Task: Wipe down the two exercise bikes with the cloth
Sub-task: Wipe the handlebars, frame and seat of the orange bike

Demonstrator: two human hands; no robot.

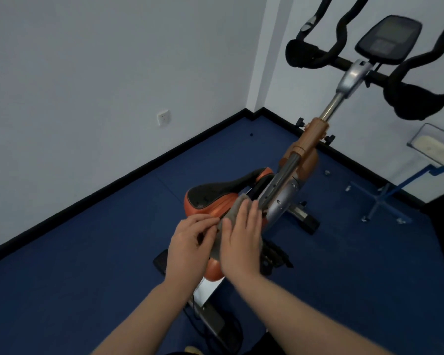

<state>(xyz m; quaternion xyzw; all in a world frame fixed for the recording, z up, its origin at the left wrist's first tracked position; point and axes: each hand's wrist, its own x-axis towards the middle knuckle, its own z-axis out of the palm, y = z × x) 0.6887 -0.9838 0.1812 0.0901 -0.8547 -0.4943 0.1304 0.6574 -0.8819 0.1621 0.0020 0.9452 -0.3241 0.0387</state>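
My right hand [241, 242] lies flat on the grey cloth [228, 221], fingers straight and together, pressing it against the rear of the orange-and-black saddle [210, 198]. My left hand [190, 242] pinches the cloth's near edge between curled fingers and thumb. The cloth is draped over the saddle's right flank, just beside the silver frame housing [282, 198] of the exercise bike [310, 147].

Handling, as I judge it: the cloth is light and limp, so it will bunch unless held flat under the palm or gripped at an edge. The saddle looks padded and firm; the bike is heavy and should stay put under wiping pressure. No second bike is identifiable in view.
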